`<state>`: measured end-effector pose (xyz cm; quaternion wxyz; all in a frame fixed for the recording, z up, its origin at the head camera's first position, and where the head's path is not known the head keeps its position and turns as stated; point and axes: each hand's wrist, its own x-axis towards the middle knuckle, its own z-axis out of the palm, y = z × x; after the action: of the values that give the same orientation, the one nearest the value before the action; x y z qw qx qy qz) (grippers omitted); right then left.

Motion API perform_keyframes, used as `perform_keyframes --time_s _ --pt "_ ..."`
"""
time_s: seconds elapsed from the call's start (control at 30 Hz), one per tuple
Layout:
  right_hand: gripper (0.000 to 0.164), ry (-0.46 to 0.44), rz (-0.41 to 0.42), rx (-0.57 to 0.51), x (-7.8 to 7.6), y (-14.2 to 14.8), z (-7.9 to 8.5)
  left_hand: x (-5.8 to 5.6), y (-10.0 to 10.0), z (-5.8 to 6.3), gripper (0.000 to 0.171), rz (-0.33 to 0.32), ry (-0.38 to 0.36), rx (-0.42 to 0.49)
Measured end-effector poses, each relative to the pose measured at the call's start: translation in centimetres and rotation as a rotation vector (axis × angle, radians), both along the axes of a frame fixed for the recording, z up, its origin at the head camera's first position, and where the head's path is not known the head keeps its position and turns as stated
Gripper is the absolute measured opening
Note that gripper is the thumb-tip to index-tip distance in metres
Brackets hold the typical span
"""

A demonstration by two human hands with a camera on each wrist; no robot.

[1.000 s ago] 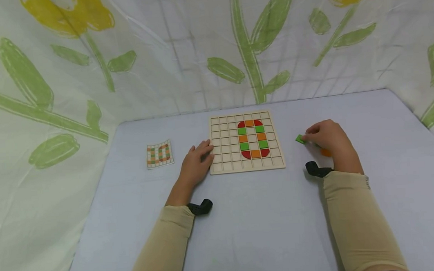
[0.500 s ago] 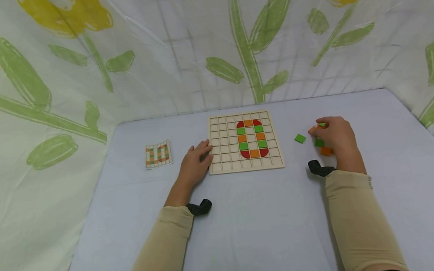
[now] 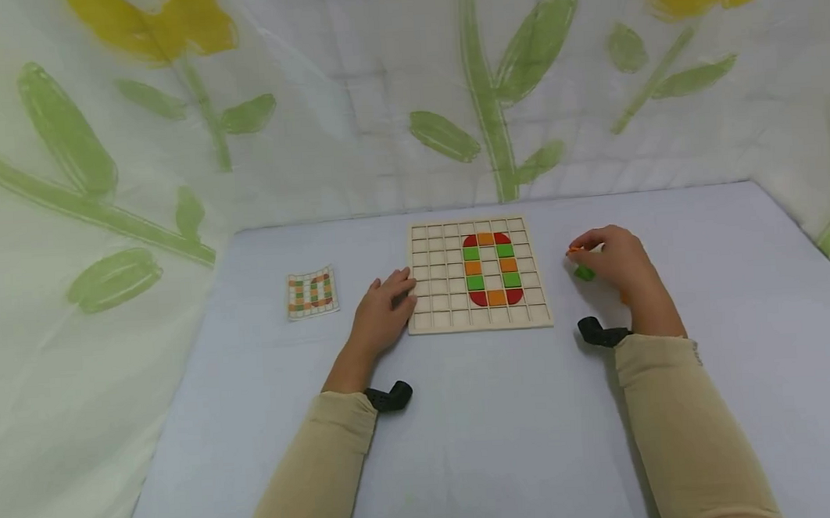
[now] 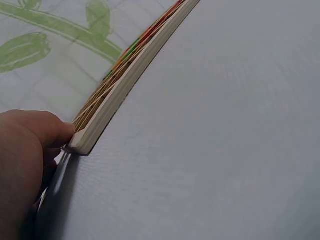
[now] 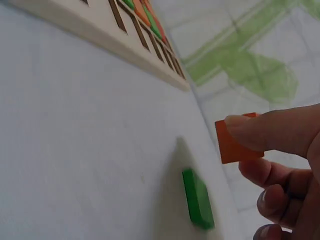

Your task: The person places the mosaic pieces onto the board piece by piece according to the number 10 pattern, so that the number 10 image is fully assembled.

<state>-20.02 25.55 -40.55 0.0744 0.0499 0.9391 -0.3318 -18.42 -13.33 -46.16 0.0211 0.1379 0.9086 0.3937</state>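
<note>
My left hand (image 3: 381, 314) rests against the left edge of a wooden grid board (image 3: 480, 327). Its fingers are relaxed, and in the left wrist view the thumb (image 4: 52, 131) lies on the board's rim near a corner. To the right of the board, my right hand (image 3: 618, 260) pinches a small orange square tile (image 5: 237, 145) between thumb and fingers, held above the table. A green square tile (image 5: 199, 199) lies on the table below it. On the board, red, orange and green tiles form a 0-shaped ring; the red ones (image 3: 478, 299) make its rounded corners.
A small paper card (image 3: 312, 293) printted with a coloured grid pattern lies left of my left hand. An orange tile (image 3: 624, 298) peeks out beside my right wrist. A white curtain with painted flowers hangs behind the table's back edge.
My right hand has let go of the green tile, reached right to the small group of tiles, and come back leftward with an orange tile. The left hand stays at the board's edge.
</note>
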Motion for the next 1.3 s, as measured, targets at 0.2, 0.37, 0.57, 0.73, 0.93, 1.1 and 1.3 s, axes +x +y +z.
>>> perform_keyframes --time_s 0.2,0.37,0.57,0.73,0.93,1.1,1.3 --pt "0.036 0.015 0.151 -0.017 -2.4 -5.7 0.7 -0.1 0.1 -0.4 0.038 -0.002 0.01 -0.006" --pt "0.036 0.035 0.323 -0.01 -5.5 -11.6 1.8 -0.1 0.1 -0.4 0.037 0.015 0.036 0.018" --pt "0.027 0.032 0.399 -0.026 -8.6 -16.3 0.8 0.2 0.6 -0.8 0.036 0.021 0.021 0.016" --pt "0.023 0.008 0.358 -0.06 -9.7 -18.2 -0.5 0.5 1.2 -1.1 0.036 0.007 0.03 0.008" --pt "0.022 -0.002 0.321 -0.009 -9.8 -19.0 -1.2 0.6 1.7 -0.6 0.035 -0.008 0.045 0.004" --pt "0.019 -0.012 0.348 0.098 -9.9 -19.6 -1.0 0.6 1.6 -0.4 0.035 -0.005 0.052 -0.012" --pt "0.025 0.006 0.402 0.135 -9.5 -17.6 0.3 0.6 1.6 -0.5 0.036 0.001 0.034 -0.018"
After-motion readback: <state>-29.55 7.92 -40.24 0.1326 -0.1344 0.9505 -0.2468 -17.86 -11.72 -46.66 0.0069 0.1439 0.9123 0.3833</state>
